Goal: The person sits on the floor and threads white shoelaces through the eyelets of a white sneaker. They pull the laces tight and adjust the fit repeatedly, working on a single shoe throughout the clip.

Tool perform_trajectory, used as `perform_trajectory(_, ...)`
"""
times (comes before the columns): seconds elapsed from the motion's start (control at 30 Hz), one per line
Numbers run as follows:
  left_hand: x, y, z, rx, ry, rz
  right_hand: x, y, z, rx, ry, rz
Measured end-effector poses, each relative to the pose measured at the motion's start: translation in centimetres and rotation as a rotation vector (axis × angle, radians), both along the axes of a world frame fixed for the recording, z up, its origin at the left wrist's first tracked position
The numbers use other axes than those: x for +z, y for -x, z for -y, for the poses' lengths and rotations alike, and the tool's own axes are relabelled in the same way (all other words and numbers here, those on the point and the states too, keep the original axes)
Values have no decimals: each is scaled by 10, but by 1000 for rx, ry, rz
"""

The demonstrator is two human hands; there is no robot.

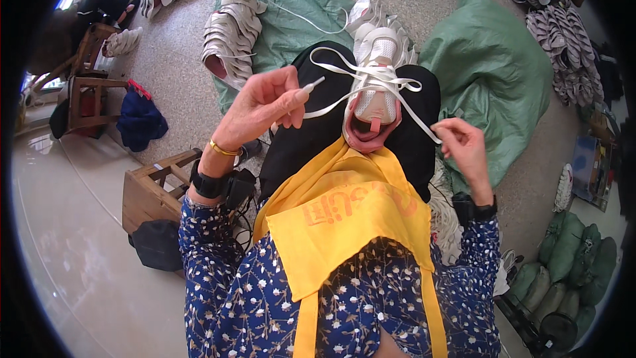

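Observation:
A white sneaker with a pink lining [381, 103] rests between my knees, its heel opening facing me. White shoelace [334, 53] crosses over its tongue in loose loops. To the left of the shoe, my left hand [271, 103] is closed on one end of the lace, whose tip pokes out between thumb and forefinger. On the other side, my right hand [462, 149] pinches the opposite end, and that stretch runs fairly straight back to the shoe. Both hands are raised, apart from the shoe itself.
Stacked shoe uppers [232, 33] lie on a green sack [285, 16] ahead to the left. A bulging green sack [490, 86] stands at right. A wooden stool [156, 185] is by my left elbow. More stacked uppers [563, 53] sit far right, above several filled green bags [563, 242].

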State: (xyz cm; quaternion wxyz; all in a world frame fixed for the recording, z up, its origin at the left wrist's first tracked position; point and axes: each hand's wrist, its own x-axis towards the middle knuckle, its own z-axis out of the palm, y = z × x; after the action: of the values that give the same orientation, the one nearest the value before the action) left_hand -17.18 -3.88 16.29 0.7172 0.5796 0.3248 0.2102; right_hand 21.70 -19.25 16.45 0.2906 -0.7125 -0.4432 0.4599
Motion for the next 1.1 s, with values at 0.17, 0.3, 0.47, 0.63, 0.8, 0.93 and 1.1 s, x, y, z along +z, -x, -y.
perform_trajectory(0.17,39,-28,-2,85,-136,319,8,81,-29,382,-466,212)
perform_trajectory(0.3,64,-63,-8,3,-211,528,-6,104,-68,605,-752,587)
perform_trajectory(0.47,58,-78,-15,23,-249,526,-23,98,-95,672,-609,897)
perform_trajectory(0.63,38,-65,-20,137,-205,466,-18,103,-97,649,-603,883)
perform_trajectory(0.8,25,-55,-20,237,-179,327,-12,104,-90,505,-546,557)
perform_trajectory(0.93,9,-43,-25,308,-139,348,13,98,-72,506,-450,617)
perform_trajectory(1.1,1,-15,-28,348,-119,157,29,74,-36,497,-433,700)
